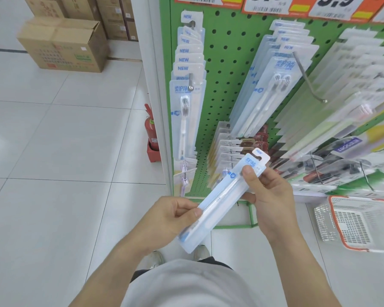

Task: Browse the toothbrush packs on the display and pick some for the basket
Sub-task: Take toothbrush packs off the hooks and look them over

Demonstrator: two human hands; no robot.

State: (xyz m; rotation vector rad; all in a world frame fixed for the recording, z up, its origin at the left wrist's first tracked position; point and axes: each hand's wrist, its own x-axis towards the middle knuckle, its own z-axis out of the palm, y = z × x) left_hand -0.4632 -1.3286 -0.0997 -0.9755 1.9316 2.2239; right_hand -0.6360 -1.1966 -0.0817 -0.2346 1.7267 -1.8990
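Between the two hands, in the head view, one toothbrush pack (pixel 223 201) is held slanted in front of the person's body. The left hand (pixel 171 214) pinches its lower part, thumb on the front and curled fingers behind. The right hand (pixel 269 196) holds the upper part near the hang tab, with the thumb pressed on the printed card and the other fingers under it. The pack faces up to the camera, probably so that the person can read it before deciding. Beyond the grip, more packs hang in rows on hooks of the green pegboard display (pixel 228 54). To the right of the right hand and lower, the basket (pixel 361 224) stands on the floor, well apart from the held pack.
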